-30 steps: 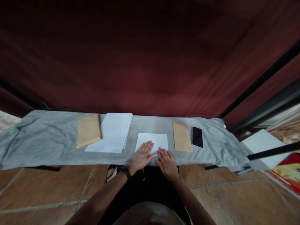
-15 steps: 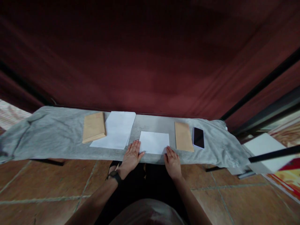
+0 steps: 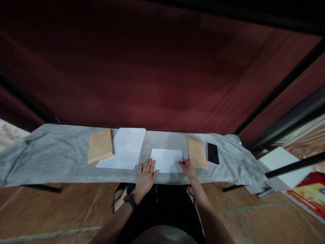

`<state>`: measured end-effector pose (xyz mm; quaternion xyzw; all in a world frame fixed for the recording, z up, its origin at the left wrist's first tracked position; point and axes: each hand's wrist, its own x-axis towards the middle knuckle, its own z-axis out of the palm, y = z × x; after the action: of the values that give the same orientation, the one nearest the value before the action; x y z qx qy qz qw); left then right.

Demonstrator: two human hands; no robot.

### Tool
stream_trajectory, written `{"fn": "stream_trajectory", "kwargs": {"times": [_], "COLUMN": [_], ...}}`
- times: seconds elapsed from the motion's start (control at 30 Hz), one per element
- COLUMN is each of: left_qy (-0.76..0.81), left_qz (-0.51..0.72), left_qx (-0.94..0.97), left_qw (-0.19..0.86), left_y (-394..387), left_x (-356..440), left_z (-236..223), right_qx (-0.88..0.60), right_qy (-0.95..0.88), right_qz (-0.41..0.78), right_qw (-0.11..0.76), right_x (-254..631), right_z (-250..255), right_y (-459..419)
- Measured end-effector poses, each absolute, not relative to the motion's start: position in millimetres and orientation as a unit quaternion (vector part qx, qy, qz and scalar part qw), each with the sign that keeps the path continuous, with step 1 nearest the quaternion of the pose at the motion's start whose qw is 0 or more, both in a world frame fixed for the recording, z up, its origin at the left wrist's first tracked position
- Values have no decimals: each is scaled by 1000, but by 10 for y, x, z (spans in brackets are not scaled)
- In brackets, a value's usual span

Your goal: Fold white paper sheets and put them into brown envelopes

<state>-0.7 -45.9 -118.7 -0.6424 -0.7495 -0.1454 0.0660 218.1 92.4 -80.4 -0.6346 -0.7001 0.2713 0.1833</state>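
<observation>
A folded white sheet lies on a grey cloth that covers a low bench. My left hand rests flat with fingers spread, its fingertips at the sheet's near left corner. My right hand sits at the sheet's near right corner, fingers curled against its edge. Just right of that hand lies a brown envelope.
A stack of white paper and a pile of brown envelopes lie to the left. A dark phone lies right of the single envelope. A dark red curtain hangs behind. White board and coloured prints lie on the tiled floor at right.
Both hands slid off the middle of the sheet outwards to its near corners. The right hand then moved up to the right corner and curled its fingers.
</observation>
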Motion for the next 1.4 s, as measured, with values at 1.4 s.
{"fn": "stream_trajectory", "kwargs": {"times": [1.4], "left_qy": [-725], "left_qz": [-355], "left_qx": [-560], "left_qw": [-183], "left_y": [-67], "left_x": [-207], "left_z": [-900], "right_qx": [-431], "right_qy": [-784], "right_qz": [293], "right_qw": [337], "right_x": [2457], "right_z": [-849], "right_y": [722]}}
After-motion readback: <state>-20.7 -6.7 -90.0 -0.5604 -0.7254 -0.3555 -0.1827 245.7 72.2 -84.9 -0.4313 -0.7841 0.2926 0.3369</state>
